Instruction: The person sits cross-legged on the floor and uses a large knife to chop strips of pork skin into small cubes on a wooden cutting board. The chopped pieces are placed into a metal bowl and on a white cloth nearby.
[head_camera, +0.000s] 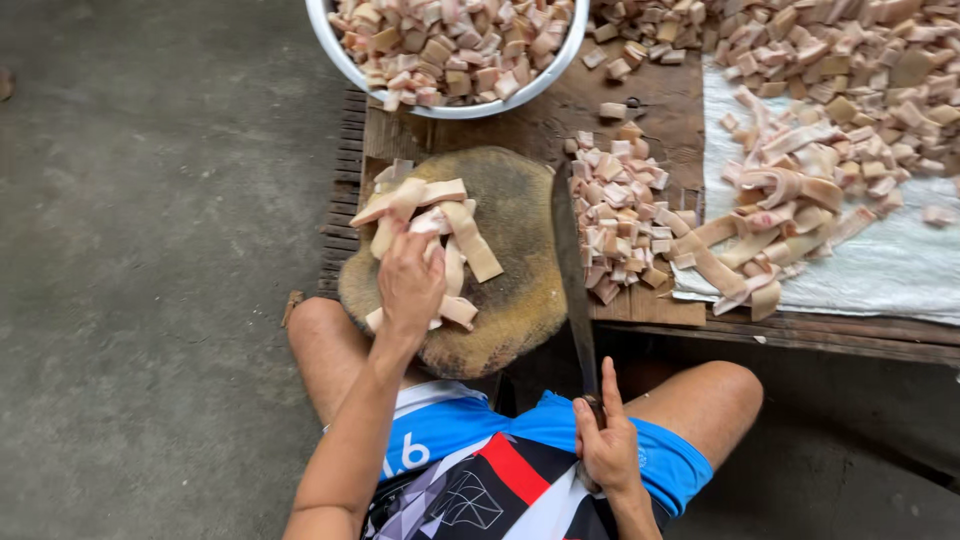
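My left hand (408, 280) presses down on a pile of long pale meat strips (440, 225) lying on a round, worn wooden chopping block (520, 290). My right hand (606, 445) grips the handle of a long dark cleaver (572, 270), index finger stretched along its spine. The blade points away from me and rests along the block's right side, apart from the strips.
A metal bowl (560, 62) full of diced meat stands behind the block. Cut cubes (620, 215) lie heaped on a low wooden platform (650, 305). More strips (770, 230) and cubes rest on a white sheet (890, 270) at right. Concrete floor (150, 250) lies left.
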